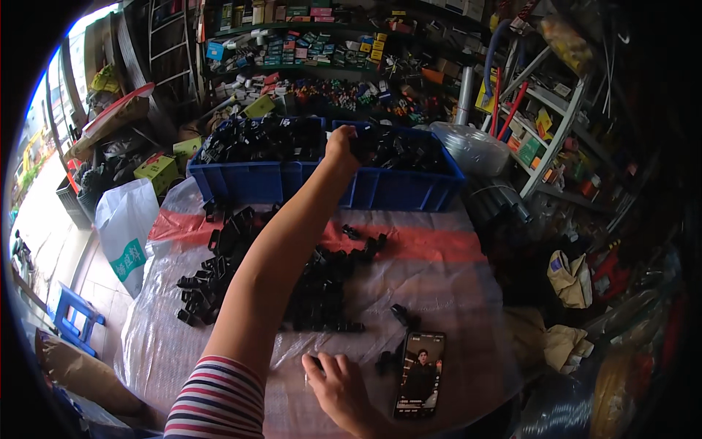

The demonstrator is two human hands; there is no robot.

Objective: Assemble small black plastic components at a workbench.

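Observation:
My left arm, in a striped sleeve, stretches far forward across the table. My left hand (341,144) is over the inner end of the right blue bin (402,194), near where it meets the left blue bin (248,179). Its fingers are too small and dark to make out. Both bins hold many small black plastic pieces. Under my left arm lies a loose heap of similar black plastic pieces (318,296). Nearer me, my right hand (340,389) rests low over the sheet, fingers curled in; a small dark thing seems to be between them, its kind unclear.
A phone (419,374) with a lit screen lies right of my right hand, beside a few stray black pieces (401,316). Translucent sheeting with a red band (439,245) covers the table. A white bag (128,227) and blue stool (73,318) stand left; packed shelves (307,66) rise behind.

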